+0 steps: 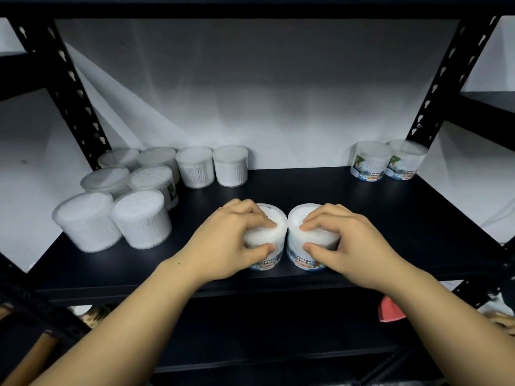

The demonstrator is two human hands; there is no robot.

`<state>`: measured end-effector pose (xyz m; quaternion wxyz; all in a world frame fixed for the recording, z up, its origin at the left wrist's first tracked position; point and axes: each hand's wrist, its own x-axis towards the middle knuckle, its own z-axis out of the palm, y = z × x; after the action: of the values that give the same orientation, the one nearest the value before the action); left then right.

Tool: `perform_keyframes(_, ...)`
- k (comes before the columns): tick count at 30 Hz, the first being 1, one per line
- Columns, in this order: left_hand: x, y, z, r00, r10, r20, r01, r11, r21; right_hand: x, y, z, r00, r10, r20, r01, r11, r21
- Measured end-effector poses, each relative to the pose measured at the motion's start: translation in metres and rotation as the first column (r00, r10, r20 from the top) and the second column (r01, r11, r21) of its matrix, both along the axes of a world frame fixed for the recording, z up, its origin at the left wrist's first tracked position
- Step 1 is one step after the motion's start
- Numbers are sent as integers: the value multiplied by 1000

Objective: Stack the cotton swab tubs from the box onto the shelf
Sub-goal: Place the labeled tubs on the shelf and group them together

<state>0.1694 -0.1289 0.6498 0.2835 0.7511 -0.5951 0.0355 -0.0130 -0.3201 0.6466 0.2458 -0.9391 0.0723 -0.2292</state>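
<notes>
Head view: left hand (234, 240) grips left tub (269, 246) from above, fingers (267, 222) curled over the lid; right hand (348, 240) likewise holds right tub (302, 246). Both tubs upright, touching side by side near the shelf (362, 218) front edge, probably resting on it. Open shelf space lies straight behind.

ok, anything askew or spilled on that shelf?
Nothing spilled or damaged. The tubs at left and the pair at back right stand upright on the shelf. Left hand and right hand each grip an upright tub.
</notes>
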Motion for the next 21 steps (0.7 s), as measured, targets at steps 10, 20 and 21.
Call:
perform_keyframes(10,-4,-10,-3,999,-32,-36,31,999,-41,-21,-27,0,999,50,18,-52,989,142)
perform_keyframes(20,-21,-91,2,995,-96,-42,96,995,10,-50,-95,10,990,-110,-87,113,993,24)
perform_keyframes(21,-23,-103,3,994,-106,-38,107,994,20,-54,-105,11,985,-134,-105,137,990,23)
